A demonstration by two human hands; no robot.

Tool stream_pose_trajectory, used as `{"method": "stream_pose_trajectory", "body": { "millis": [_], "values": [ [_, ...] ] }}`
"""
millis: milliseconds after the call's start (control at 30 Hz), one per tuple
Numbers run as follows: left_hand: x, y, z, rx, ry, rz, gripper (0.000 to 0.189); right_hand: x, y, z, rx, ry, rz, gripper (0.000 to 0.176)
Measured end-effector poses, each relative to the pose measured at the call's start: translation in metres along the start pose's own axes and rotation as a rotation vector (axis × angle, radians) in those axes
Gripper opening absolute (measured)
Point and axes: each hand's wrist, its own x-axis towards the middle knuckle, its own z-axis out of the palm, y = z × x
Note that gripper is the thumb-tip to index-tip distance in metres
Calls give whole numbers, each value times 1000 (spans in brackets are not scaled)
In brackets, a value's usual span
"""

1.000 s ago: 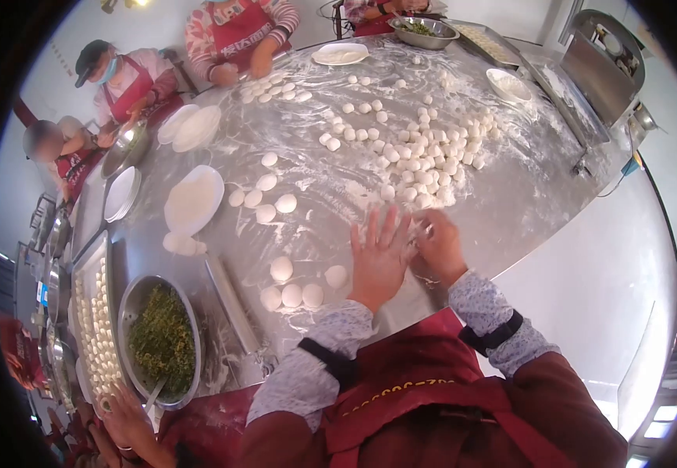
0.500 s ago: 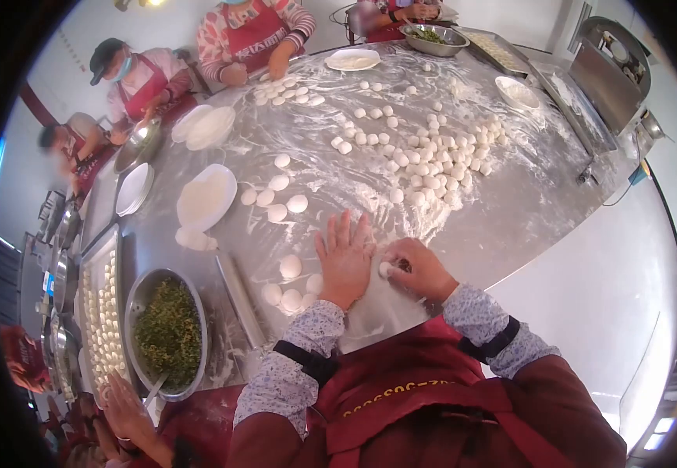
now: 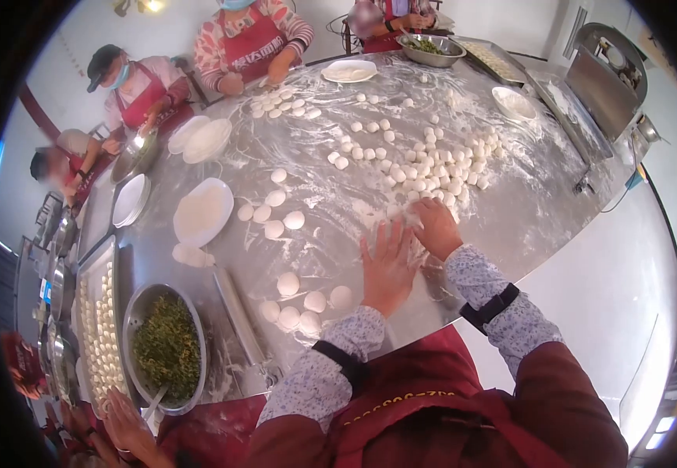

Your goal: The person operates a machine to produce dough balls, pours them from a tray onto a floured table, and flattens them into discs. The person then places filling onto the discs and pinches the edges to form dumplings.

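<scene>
At the near edge of a flour-dusted grey steel table (image 3: 514, 230), the left hand (image 3: 387, 269) lies open, palm down, fingers spread; the right hand (image 3: 438, 230) curls downward just beside it — whether it grips anything cannot be told. Small round white dough pieces (image 3: 441, 165) lie heaped beyond the right fingertips. To the left stand the containers: a deep round steel bowl (image 3: 202, 335) holding chopped green filling (image 3: 165, 343) and a spoon handle (image 3: 156, 403); beside it, a long rectangular metal tray (image 3: 100, 261) bearing rows of small pale dumplings (image 3: 98, 331). Farther off, a white oval plate (image 3: 227, 207) carries pale flat material, and a second steel bowl (image 3: 441, 59) — at the far edge — also contains green filling.
</scene>
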Motion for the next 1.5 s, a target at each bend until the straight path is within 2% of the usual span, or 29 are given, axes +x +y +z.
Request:
{"method": "stream_pose_trajectory", "body": {
  "millis": [67, 133, 167, 200, 267, 333, 400, 467, 500, 533, 600, 633, 700, 867, 967, 1067, 1133, 1200, 1267, 1333, 1400, 1433, 1500],
  "values": [
    [-11, -10, -10, -5, -32, -10, 63, -10, -5, 3, 30, 33, 3, 33],
    [-22, -24, -19, 27, -87, -72, 62, -26, -13, 7, 252, -50, 23, 33],
    [-27, -31, -20, 30, -95, -75, 62, -39, -21, 10, 277, 0, -82, 32],
    [-29, -38, -19, 39, -94, -95, 62, -51, -31, 12, 282, -2, -79, 32],
    [-25, -38, -22, 49, -90, -112, 62, -65, -57, 0, 346, -162, -54, 30],
    [-15, -30, -32, -18, -18, -180, 62, -65, -62, -9, 437, -206, -22, 29],
    [2, -10, -46, -72, 30, -126, 62, -65, -58, -10, 530, -259, 15, 28],
    [8, 4, -37, -130, 83, -70, 62, -57, -35, -12, 573, -31, 220, 26],
    [7, 9, -24, -115, 72, 11, 62, -53, -18, -9, 517, 79, 228, 25],
    [4, 11, -10, -100, 59, 93, 62, -46, -9, -14, 511, 80, 234, 25],
    [4, 13, 8, -55, 44, 82, 62, -33, 3, -23, 276, 197, 215, 27],
    [11, 16, 7, -56, 25, 89, 62, -28, 10, -19, 273, 196, 228, 27],
    [15, 17, 6, -50, 23, 86, 61, -13, 20, -4, 116, 147, 64, 32],
    [-2, 3, 2, -17, -46, 23, 57, -1, 10, -4, -145, 62, 84, 34],
    [-15, -13, -15, -14, -96, -22, 55, -7, 14, -1, -74, 142, 57, 35],
    [-22, -24, -20, 4, -108, -55, 53, -27, 1, -9, 47, 57, 147, 32],
    [-25, -29, -22, 1, -101, -65, 53, -41, -18, -19, 568, -52, 330, 26],
    [-27, -29, -20, -5, -100, -81, 53, -60, -33, -21, 634, -74, 329, 23],
    [-23, -28, -21, 43, -55, -96, 54, -77, -40, -17, 504, -208, 100, 21],
    [-11, -20, -29, -7, -38, -88, 54, -81, -39, -14, 526, -167, 61, 20],
    [5, -2, -37, -67, -27, -82, 54, -81, -27, -9, 439, -28, -9, 20],
    [15, 9, -38, -78, 20, -30, 55, -80, -22, -11, 434, -27, 3, 20],
    [32, 30, -35, -113, 61, 54, 57, -70, -9, -18, 443, 137, 214, 19]
  ]
}}
